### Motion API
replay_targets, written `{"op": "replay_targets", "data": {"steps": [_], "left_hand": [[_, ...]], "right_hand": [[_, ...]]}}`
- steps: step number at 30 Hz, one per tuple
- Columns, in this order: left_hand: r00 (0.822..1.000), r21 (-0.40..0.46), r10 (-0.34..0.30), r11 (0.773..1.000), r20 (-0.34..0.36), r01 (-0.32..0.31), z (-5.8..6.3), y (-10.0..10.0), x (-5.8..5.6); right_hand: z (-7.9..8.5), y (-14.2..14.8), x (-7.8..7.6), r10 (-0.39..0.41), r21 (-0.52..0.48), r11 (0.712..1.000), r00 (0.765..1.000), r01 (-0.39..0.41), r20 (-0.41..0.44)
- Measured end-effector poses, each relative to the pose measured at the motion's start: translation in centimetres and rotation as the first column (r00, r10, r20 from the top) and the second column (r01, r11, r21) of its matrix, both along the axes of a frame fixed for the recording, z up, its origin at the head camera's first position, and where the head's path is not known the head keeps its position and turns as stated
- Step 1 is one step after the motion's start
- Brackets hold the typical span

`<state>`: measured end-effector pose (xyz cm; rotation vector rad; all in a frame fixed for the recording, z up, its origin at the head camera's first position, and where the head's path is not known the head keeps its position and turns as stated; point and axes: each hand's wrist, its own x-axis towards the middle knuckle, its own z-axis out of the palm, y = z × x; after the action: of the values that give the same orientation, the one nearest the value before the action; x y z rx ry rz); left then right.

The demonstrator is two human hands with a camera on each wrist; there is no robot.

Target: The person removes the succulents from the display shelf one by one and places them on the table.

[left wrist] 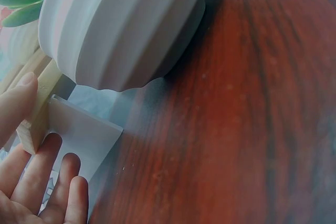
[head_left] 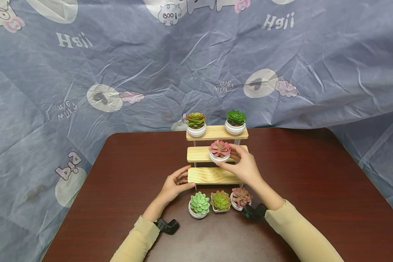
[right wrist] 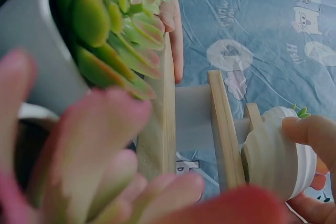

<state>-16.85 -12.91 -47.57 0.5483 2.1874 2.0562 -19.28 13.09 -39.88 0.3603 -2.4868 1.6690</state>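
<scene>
A three-tier wooden shelf stand (head_left: 213, 175) with clear side panels stands on the table. My right hand (head_left: 243, 165) grips a white pot holding a pink succulent (head_left: 219, 149) at the middle tier; in the right wrist view the pot (right wrist: 278, 153) is right at that board. At the left end of the bottom tier, my left hand (head_left: 175, 185) pinches the board, thumb on one side and fingers on the other, as the left wrist view shows at the board's end (left wrist: 37, 121). On the top tier sit a reddish-green succulent (head_left: 196, 123) and a dark green one (head_left: 235, 122).
In front of the stand, a row holds a pale green succulent (head_left: 199, 205), a yellow-green one (head_left: 220, 201) in a square pot and a dusty pink one (head_left: 241, 198), close under my right wrist. A printed grey-blue cloth (head_left: 170, 72) hangs behind the brown table (head_left: 134, 156).
</scene>
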Motion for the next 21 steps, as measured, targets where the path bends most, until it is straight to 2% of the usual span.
{"op": "replay_targets", "data": {"steps": [13,21], "left_hand": [[1.0,0.008,-0.003,1.0,0.009,0.003,0.0,0.0,0.0],[1.0,0.0,-0.007,1.0,-0.005,0.007,0.1,0.0,0.0]], "right_hand": [[-0.2,1.5,1.4,-0.005,-0.016,1.0,0.997,0.003,-0.071],[-0.4,2.6,2.3,-0.007,-0.031,1.0,0.997,0.005,-0.074]]}}
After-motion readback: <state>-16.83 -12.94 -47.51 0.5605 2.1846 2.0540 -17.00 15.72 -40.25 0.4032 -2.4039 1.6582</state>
